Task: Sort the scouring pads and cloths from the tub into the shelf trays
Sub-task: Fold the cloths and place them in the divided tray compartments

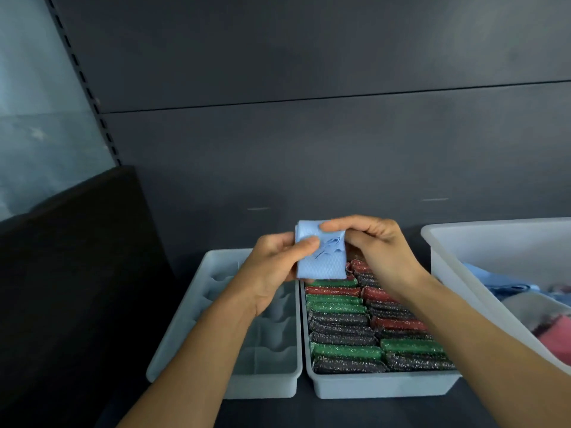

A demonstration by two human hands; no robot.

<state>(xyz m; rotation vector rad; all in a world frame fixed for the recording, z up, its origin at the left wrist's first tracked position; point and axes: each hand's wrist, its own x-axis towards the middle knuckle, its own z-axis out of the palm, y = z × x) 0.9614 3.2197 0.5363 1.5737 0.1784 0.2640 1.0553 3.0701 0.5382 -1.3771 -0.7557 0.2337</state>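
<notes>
The dark shelf (309, 412) carries a left tray (262, 388) and a right tray (380, 388) side by side, with a white tub (448, 273) just beside the right tray.

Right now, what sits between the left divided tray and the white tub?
The pad tray, full of green, red and dark scouring pads, sits between them; head view.

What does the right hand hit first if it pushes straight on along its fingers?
The right hand points left and pinches the blue cloth; past that, probably the fingers of the left hand, though depth is unclear.
</notes>
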